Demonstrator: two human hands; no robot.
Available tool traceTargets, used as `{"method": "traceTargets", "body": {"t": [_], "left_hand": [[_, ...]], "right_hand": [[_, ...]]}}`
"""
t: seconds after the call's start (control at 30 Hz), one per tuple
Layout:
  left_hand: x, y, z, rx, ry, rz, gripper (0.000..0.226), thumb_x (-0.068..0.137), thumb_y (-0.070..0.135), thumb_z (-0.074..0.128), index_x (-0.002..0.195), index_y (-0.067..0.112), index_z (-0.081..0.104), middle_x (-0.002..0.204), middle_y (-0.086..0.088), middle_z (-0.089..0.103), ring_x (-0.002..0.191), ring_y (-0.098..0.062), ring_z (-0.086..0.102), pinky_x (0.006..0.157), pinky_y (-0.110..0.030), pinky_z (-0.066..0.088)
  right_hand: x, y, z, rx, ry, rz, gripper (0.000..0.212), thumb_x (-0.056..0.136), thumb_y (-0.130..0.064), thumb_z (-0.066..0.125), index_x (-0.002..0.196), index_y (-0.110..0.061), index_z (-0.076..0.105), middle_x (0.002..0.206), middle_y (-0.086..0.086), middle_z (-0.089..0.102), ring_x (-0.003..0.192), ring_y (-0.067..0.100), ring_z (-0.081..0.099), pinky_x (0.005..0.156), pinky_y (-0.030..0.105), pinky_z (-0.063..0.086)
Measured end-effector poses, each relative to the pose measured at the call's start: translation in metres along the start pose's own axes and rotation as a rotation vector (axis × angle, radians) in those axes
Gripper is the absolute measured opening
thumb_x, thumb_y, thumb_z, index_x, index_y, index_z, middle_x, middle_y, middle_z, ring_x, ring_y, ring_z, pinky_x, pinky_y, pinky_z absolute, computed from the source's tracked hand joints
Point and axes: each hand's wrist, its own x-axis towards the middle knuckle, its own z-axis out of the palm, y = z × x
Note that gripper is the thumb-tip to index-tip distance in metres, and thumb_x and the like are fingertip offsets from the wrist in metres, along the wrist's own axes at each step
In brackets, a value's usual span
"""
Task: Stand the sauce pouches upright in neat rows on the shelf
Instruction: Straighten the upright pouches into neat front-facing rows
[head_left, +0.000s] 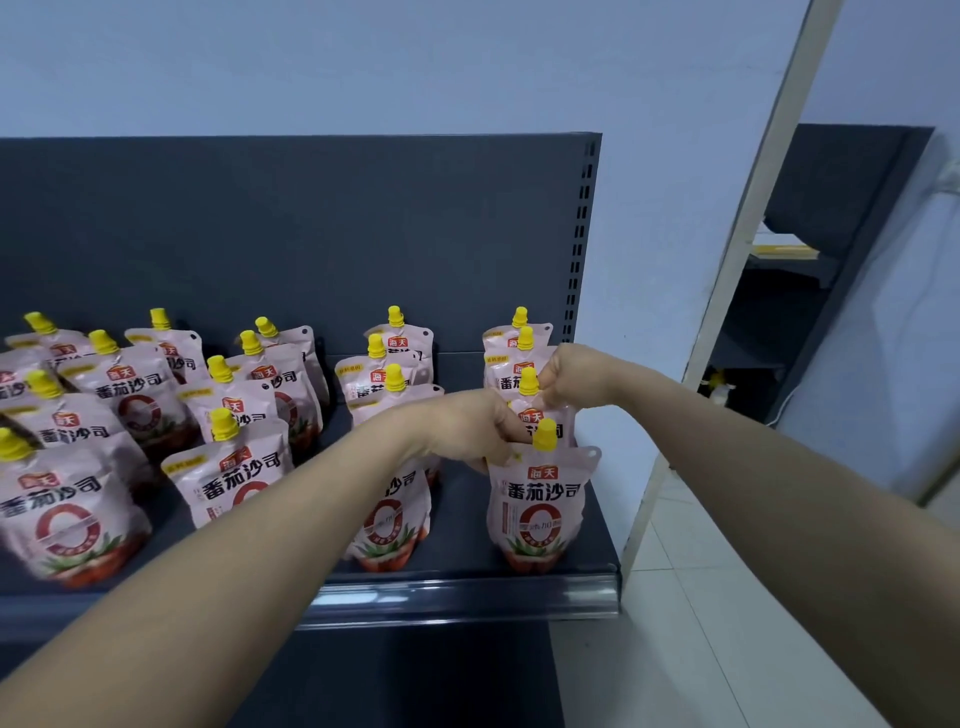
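Note:
Pink sauce pouches with yellow caps stand in rows on a dark grey shelf. In the rightmost row, the front pouch stands upright near the shelf's front edge. Just behind it is a second pouch. My left hand pinches that second pouch's top left corner. My right hand pinches its top right side beside the yellow cap. Two more pouches stand further back in this row. My left forearm covers part of the neighbouring row's front pouch.
Several more pouches fill the rows to the left, some leaning. The shelf's back panel rises behind them, with a slotted upright at its right end. A white-tiled floor and a pale door frame lie to the right.

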Motion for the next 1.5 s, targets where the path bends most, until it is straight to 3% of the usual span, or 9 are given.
{"method": "traceTargets", "body": {"t": [0.23,0.4,0.53,0.7,0.97,1.13,1.3,1.4,1.5], "left_hand": [[-0.02,0.003,-0.025,-0.088,0.094,0.032,0.041,0.088,-0.012,0.044,0.117,0.007,0.065,0.113,-0.009,0.07,0.103,-0.019,0.066,0.092,-0.032,0.054],[-0.043,-0.004,-0.049,-0.167,0.324,0.064,0.031,0.089,-0.012,0.044,0.104,0.003,0.067,0.083,-0.002,0.068,0.074,-0.012,0.063,0.068,-0.014,0.055],[-0.062,-0.022,-0.064,-0.17,0.522,0.042,0.019,0.089,-0.004,0.053,0.102,-0.004,0.067,0.078,-0.008,0.066,0.069,-0.018,0.061,0.067,-0.019,0.053],[-0.088,-0.058,-0.063,-0.1,0.338,-0.117,0.027,0.08,0.027,0.072,0.097,0.007,0.072,0.107,-0.015,0.071,0.101,-0.028,0.066,0.083,-0.027,0.054],[-0.085,-0.09,-0.039,0.012,0.341,-0.149,0.009,0.081,0.006,0.069,0.074,0.011,0.071,0.074,0.003,0.063,0.073,-0.009,0.056,0.081,-0.027,0.046],[-0.082,-0.09,-0.04,-0.032,0.362,-0.139,0.024,0.082,0.003,0.068,0.059,0.008,0.063,0.044,0.018,0.048,0.057,0.002,0.043,0.079,-0.023,0.039],[-0.084,-0.093,-0.041,-0.003,0.286,-0.113,0.036,0.084,0.003,0.066,0.052,0.019,0.061,0.059,0.007,0.05,0.063,-0.006,0.047,0.078,-0.027,0.044],[-0.082,-0.095,-0.042,0.013,0.286,-0.116,0.026,0.085,0.004,0.065,0.06,0.013,0.064,0.067,0.002,0.054,0.069,-0.009,0.05,0.082,-0.028,0.047],[-0.081,-0.095,-0.042,0.023,0.31,-0.112,0.046,0.084,0.002,0.065,0.043,0.018,0.051,0.051,0.009,0.04,0.056,-0.007,0.04,0.066,-0.021,0.042]], "right_hand": [[-0.007,-0.006,-0.011,0.015,-0.08,-0.017,0.018,0.083,-0.014,0.068,0.085,0.003,0.068,0.084,0.017,0.062,0.082,0.026,0.056,0.083,0.04,0.052],[-0.015,-0.034,-0.035,0.143,0.021,-0.152,0.03,0.082,-0.014,0.067,0.11,-0.005,0.071,0.119,0.003,0.068,0.106,0.022,0.062,0.103,0.038,0.046],[-0.013,-0.075,-0.028,0.19,0.012,-0.259,0.033,0.084,-0.023,0.07,0.115,-0.016,0.07,0.113,-0.003,0.069,0.105,0.013,0.061,0.101,0.029,0.045],[0.007,-0.107,0.003,0.033,-0.024,-0.254,0.036,0.086,-0.021,0.069,0.119,-0.008,0.067,0.122,0.004,0.067,0.115,0.022,0.059,0.097,0.03,0.043],[0.034,-0.122,0.029,-0.159,0.004,-0.2,0.039,0.087,-0.018,0.065,0.117,0.006,0.065,0.125,0.019,0.064,0.118,0.034,0.059,0.1,0.04,0.049],[0.035,-0.127,0.036,-0.208,0.039,-0.144,0.021,0.092,-0.014,0.056,0.077,0.0,0.063,0.074,0.009,0.051,0.079,0.026,0.047,0.063,0.027,0.04],[0.041,-0.128,0.041,-0.185,0.096,-0.151,0.025,0.094,-0.012,0.054,0.107,0.004,0.069,0.111,0.016,0.068,0.103,0.03,0.064,0.092,0.038,0.054],[0.043,-0.13,0.044,-0.207,0.103,-0.152,0.02,0.092,-0.009,0.054,0.098,0.003,0.069,0.099,0.015,0.067,0.096,0.03,0.064,0.085,0.033,0.054],[0.042,-0.131,0.045,-0.221,0.101,-0.149,0.022,0.093,-0.01,0.054,0.104,0.001,0.07,0.1,0.014,0.066,0.092,0.026,0.063,0.086,0.032,0.053]]}}
